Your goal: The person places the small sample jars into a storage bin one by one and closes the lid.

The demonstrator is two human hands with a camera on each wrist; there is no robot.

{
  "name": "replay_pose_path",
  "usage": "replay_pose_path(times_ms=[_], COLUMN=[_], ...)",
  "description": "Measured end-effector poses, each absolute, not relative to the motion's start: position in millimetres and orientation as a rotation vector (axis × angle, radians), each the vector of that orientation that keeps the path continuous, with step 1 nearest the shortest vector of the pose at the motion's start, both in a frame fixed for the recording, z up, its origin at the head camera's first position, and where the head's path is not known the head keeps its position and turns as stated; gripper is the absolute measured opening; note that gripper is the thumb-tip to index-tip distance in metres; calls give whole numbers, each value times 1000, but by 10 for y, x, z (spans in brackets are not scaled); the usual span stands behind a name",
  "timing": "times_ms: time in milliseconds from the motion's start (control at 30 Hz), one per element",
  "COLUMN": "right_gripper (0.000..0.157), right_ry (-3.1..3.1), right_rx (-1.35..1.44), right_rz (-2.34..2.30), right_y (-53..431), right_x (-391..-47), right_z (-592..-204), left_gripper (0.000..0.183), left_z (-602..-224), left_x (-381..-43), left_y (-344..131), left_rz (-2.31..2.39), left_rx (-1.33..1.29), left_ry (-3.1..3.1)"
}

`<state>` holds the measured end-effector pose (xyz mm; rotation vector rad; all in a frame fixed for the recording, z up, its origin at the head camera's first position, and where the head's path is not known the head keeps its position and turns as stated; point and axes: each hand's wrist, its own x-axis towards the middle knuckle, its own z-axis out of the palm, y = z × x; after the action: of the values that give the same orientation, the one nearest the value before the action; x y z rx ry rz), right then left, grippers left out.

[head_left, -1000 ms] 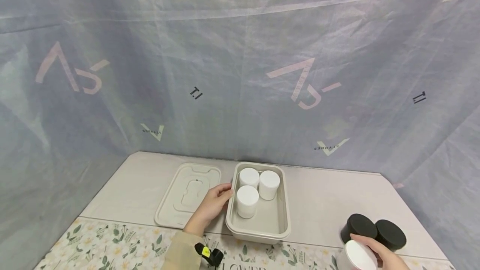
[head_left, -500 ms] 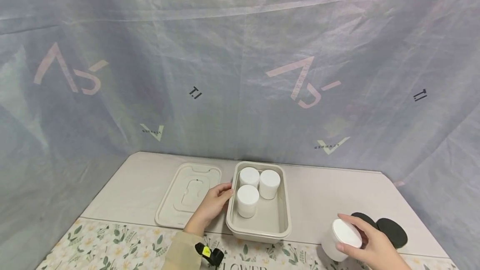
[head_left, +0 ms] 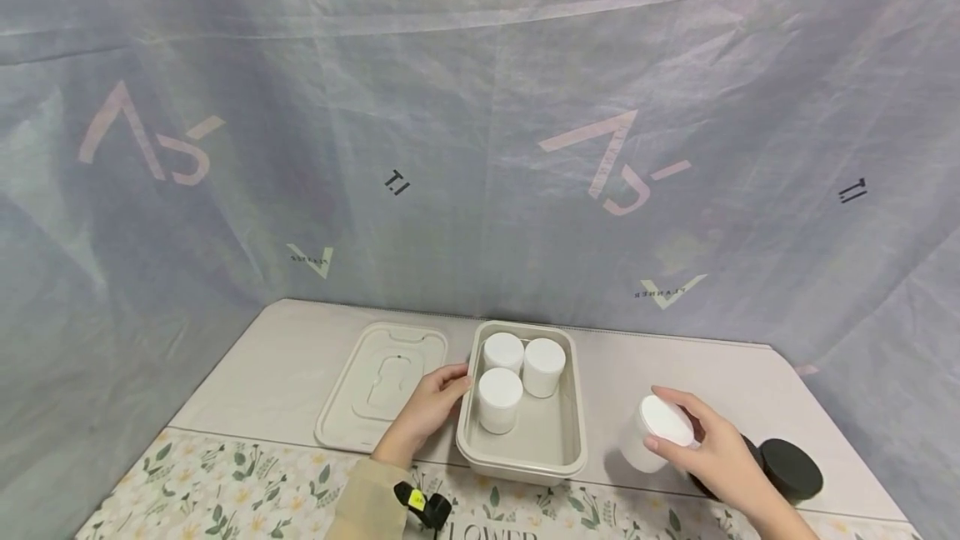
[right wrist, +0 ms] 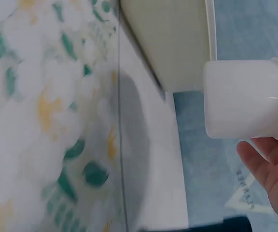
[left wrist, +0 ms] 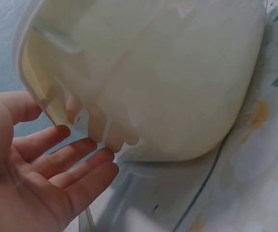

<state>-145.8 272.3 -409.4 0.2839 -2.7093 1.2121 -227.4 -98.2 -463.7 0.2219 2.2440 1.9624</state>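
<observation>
My right hand [head_left: 708, 448] grips a white lidded jar [head_left: 651, 440] by its lid end, thumb on one side and fingers on the other. The jar is tilted and hangs over the table, right of a beige plastic bin [head_left: 577, 415]. Its smooth white side [right wrist: 243, 99] faces the right wrist view. My left hand [head_left: 427, 407] is at the bin's left side. In the left wrist view its fairly straight fingers [left wrist: 64, 157] touch the bin's outer wall [left wrist: 177, 87], with the thumb near the rim. Inside the bin stand three white jars [head_left: 500, 400], upright and grouped at the left and back.
A flat beige lid [head_left: 375, 386] lies left of the bin. Black round-topped containers [head_left: 791, 469] stand at the right, one partly hidden behind my right hand. A floral mat [head_left: 240, 482] covers the table's front, and a grey printed curtain [head_left: 480, 148] hangs behind.
My right hand has lifted the white jar and carried it left and away from me, off the black containers toward the bin. The left hand has stayed at the bin's side.
</observation>
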Motion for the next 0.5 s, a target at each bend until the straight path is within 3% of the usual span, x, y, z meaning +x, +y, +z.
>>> replay_pose_path(times_ms=[500], right_gripper=[57], right_ry=[-2483], right_rx=[455], right_rz=[1362], right_y=[2305], right_x=[-1838], right_z=[-4054], left_gripper=[46], left_z=[-4620], left_x=[-2278], left_y=[-978], left_rz=[1977], left_rx=[209], left_ry=[2223])
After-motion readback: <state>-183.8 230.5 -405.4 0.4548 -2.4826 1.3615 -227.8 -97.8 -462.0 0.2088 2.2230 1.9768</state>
